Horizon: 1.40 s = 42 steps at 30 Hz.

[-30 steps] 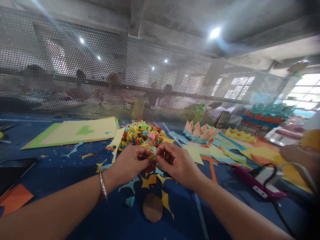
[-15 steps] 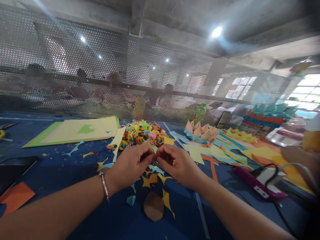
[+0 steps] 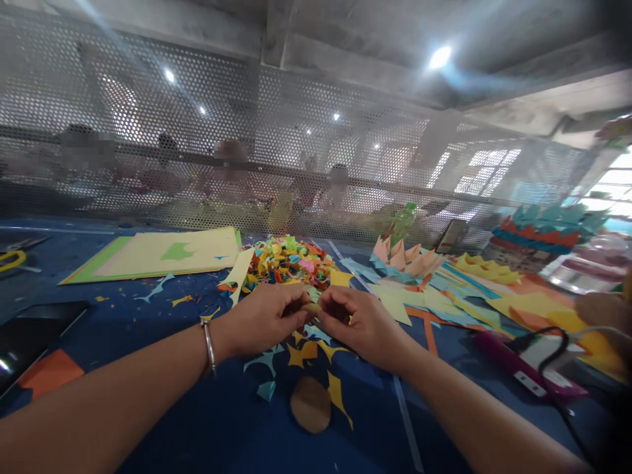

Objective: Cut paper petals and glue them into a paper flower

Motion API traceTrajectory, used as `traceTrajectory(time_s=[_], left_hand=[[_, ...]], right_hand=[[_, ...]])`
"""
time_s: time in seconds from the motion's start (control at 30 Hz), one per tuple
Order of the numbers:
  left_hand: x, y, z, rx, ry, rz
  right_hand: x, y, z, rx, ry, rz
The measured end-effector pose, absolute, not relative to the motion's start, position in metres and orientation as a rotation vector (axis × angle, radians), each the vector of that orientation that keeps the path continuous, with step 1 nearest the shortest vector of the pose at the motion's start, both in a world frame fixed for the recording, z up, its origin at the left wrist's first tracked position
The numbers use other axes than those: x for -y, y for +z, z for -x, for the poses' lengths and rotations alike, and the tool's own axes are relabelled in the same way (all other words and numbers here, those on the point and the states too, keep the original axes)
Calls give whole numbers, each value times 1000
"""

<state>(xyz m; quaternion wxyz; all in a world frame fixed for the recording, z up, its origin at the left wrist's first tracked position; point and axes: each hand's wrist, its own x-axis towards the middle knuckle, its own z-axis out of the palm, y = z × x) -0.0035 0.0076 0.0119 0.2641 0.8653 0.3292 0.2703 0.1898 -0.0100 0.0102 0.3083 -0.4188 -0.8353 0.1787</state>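
- L hand (image 3: 261, 319) and R hand (image 3: 366, 321) are still meeting tip to tip above the blue table (image 3: 222, 431), just on the near side of the scrap pile (image 3: 291, 262).
- Main chg: small tan piece (image 3: 312, 308) is showing again btwn the fingertips, after being hidden a moment ago.
- L fingers: thumb + index are pinching the piece. R fingers: curling in, thumb + index closing on its R end by the look; the rest are being hidden, can't tell.
- My read: fine fingerwork is carrying on at the same spot, nothing's being set down. Piece is too small to make out its shape, so can't say how far along it's getting.
- View's swinging a bit left: things are sitting further R, while yellow-handled scissors (image 3: 14, 261) and a dark flat device (image 3: 44, 332) are coming more into view. Prob. head mvmt only.
- Brown disc (image 3: 311, 405) is lying flat nearer the person, untouched, just beside a yellow offcut (image 3: 338, 395).
- Sheet stack (image 3: 121, 262) L of the pile and peach paper crown (image 3: 402, 259) R of it are staying put.
- Co-worker's hand (image 3: 603, 313) is showing blurred at R edge; can't tell its grip.
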Motion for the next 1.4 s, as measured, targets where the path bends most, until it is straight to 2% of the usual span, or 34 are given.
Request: traceTrajectory(time_s=[0.23, 0.63, 0.87, 1.13, 1.4], left_hand=[[-18, 11, 12, -955, 668, -2368], [-5, 8, -2, -843, 819, -2168], [-17, 3, 1, -921, 624, -1943], [-15, 2, -6, -980, 901, -1215], [2, 3, -21, -927, 1007, -959]], right_hand=[[7, 9, -191, 2224, 467, 1149], [9, 7, -188, 2294, 494, 1144], [7, 9, -193, 2332, 563, 1158], [9, 12, -195, 2249, 189, 1072], [8, 3, -192, 2345, -128, 850]])
